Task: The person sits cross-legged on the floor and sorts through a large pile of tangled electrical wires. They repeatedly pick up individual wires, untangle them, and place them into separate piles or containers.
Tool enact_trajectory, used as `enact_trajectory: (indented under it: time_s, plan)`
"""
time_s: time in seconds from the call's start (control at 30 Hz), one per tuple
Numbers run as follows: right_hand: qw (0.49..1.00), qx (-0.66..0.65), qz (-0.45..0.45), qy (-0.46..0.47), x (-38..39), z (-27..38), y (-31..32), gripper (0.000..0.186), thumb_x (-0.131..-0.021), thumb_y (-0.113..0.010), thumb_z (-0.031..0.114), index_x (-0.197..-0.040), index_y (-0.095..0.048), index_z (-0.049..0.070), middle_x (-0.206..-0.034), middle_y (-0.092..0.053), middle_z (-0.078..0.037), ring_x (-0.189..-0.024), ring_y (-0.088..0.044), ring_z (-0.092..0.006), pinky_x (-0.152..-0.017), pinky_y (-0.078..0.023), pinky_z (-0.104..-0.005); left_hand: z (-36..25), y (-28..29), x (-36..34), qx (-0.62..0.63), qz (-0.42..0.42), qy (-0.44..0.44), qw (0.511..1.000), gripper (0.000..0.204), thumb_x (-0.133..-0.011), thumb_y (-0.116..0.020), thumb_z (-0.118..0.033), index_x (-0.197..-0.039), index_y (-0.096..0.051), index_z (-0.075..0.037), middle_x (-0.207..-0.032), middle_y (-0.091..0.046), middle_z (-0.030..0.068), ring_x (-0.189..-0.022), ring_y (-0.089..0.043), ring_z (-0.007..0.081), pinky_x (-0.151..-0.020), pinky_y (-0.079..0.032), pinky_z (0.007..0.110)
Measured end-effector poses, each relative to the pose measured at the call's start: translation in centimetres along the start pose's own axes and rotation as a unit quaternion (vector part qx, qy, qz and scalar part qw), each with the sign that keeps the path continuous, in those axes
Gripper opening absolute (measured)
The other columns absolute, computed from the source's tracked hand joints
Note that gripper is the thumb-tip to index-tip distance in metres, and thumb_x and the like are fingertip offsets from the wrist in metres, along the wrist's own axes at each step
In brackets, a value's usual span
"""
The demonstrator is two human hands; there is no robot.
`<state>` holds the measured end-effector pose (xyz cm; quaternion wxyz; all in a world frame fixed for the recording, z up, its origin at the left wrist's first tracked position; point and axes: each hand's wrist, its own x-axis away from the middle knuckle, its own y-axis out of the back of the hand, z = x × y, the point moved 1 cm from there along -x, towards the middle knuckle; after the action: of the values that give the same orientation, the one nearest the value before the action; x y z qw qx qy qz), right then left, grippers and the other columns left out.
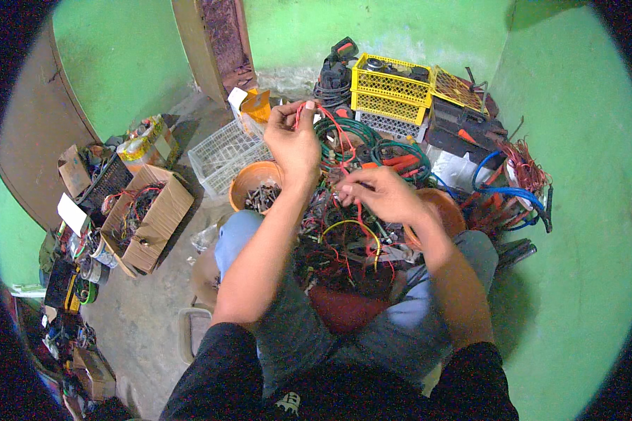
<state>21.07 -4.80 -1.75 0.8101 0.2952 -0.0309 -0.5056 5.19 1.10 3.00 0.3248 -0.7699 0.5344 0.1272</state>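
A thin red wire [338,128] runs between my two hands. My left hand [293,140], raised higher and farther away, pinches one part of it near the fingertips. Lower and to the right, my right hand [383,194] has its thumb and fingers closed on the wire, and a red length hangs below it. Under both hands, between my knees, lies a tangled heap of wires and small parts [340,252]. A yellow wire [378,242] curves over the heap. The wire's ends are hard to make out.
Orange buckets [237,188] stand on either side of the heap, the left one holding small metal pieces. Beyond are coiled green cable [377,149], a white plastic crate [221,151] and stacked yellow crates [390,91]. A cardboard box [168,210] of wires sits left, blue cable [516,191] right.
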Motion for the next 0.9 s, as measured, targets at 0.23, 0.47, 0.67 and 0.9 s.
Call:
enact_trajectory:
  time_s: [0.23, 0.47, 0.67, 0.9]
  plan:
    - [0.866, -0.074, -0.479, 0.124, 1.8, -0.5, 9.6, 0.024, -0.090, -0.045, 0.011, -0.102, -0.061, -0.002, -0.072, -0.061, -0.008, -0.064, -0.060, -0.0147, -0.059, -0.049, -0.0275, -0.8, 1.2, -1.1, -0.019, -0.040, 0.021, 0.999, 0.013, -0.088, -0.063, -0.002, -0.094, -0.055, 0.005, -0.090, -0.068, 0.0161, -0.083, -0.065, 0.0155, -0.074, -0.051, 0.025]
    - [0.583, 0.245, -0.774, 0.020, 5.9, -6.2, 18.3, 0.029, -0.088, -0.055, 0.013, -0.113, -0.060, -0.002, -0.100, -0.062, -0.014, -0.094, -0.060, -0.0284, -0.082, -0.047, -0.0409, 0.3, 1.9, -1.8, 0.077, -0.036, 0.081, 0.993, 0.012, -0.088, -0.063, -0.002, -0.093, -0.055, 0.005, -0.090, -0.069, 0.0169, -0.082, -0.066, 0.0157, -0.072, -0.051, 0.024]
    - [0.901, 0.201, -0.383, 0.027, 0.0, 0.6, 4.8, 0.036, -0.095, -0.054, 0.025, -0.120, -0.059, 0.000, -0.115, -0.062, -0.016, -0.108, -0.057, -0.0236, -0.096, -0.042, -0.0353, 0.7, 1.6, -1.0, 0.051, -0.031, 0.076, 0.995, 0.013, -0.088, -0.063, -0.002, -0.094, -0.054, 0.005, -0.089, -0.069, 0.0158, -0.082, -0.066, 0.0157, -0.074, -0.051, 0.023]
    - [0.976, 0.149, -0.150, -0.052, -0.8, 0.9, 0.6, 0.023, -0.091, -0.059, 0.020, -0.092, -0.068, 0.000, -0.077, -0.067, -0.015, -0.072, -0.065, -0.0230, -0.070, -0.049, -0.0348, 0.9, 0.2, -0.2, 0.017, -0.017, 0.061, 0.998, 0.013, -0.087, -0.064, -0.003, -0.093, -0.055, 0.004, -0.087, -0.069, 0.0150, -0.081, -0.065, 0.0138, -0.071, -0.049, 0.022]
